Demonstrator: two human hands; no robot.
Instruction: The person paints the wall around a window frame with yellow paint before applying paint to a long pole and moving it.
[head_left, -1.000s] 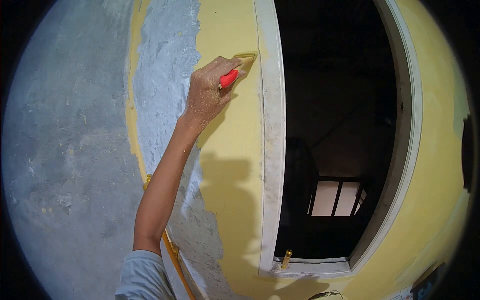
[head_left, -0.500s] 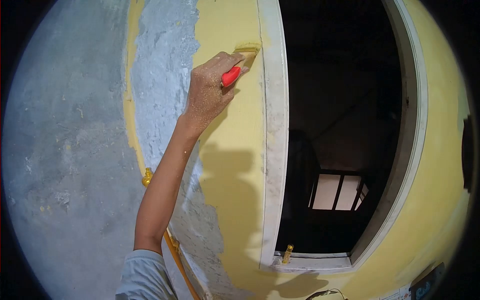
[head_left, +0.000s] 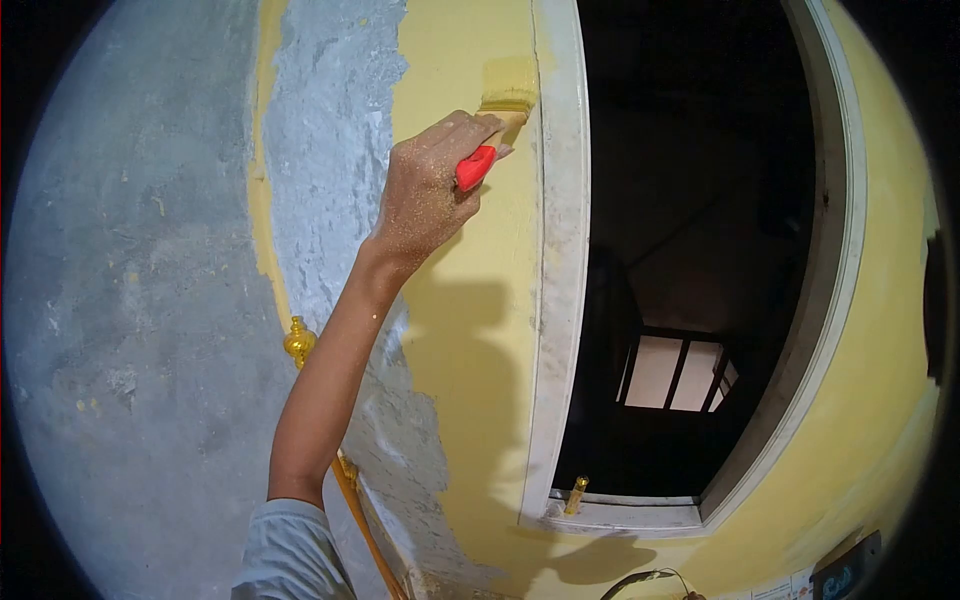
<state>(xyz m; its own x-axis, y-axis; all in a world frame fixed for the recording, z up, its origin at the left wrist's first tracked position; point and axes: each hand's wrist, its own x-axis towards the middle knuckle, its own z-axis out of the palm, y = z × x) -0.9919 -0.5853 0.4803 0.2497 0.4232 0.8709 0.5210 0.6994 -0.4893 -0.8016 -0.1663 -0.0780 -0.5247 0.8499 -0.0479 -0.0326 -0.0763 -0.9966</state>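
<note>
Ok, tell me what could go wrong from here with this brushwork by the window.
The brush works right beside the pale window frame, so a small slip could smear yellow onto it. The hand is covered in pale specks, and some might drop and stick in the darker, apparently wet patch. The forearm crosses in front of the yellow pipe and might knock it.

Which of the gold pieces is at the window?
The slim upright piece, in the lower left corner of the frame. The round knob and small knob are instead beside the left forearm.
</note>
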